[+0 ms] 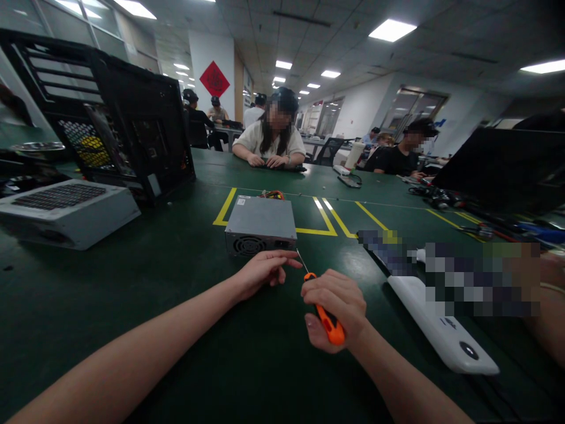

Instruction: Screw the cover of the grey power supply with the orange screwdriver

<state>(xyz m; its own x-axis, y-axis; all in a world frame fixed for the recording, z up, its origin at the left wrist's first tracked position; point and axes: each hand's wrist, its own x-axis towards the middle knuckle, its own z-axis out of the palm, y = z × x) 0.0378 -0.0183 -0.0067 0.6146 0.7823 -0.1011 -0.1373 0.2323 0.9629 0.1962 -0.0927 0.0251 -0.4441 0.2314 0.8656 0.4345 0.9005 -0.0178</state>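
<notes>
Right hand (342, 297) above green tabletop (247, 365), ceiling lights (392, 30)

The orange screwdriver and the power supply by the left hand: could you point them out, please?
Screwdriver (334, 333), head view, on its orange handle.
Power supply (260, 217), head view, on its top panel.

The person's right hand (342, 300) gripped a screwdriver (334, 332) (orange-handled), its tip near the grey power supply (261, 217); the left hand (263, 269) extended a finger beside the shaft.
</notes>
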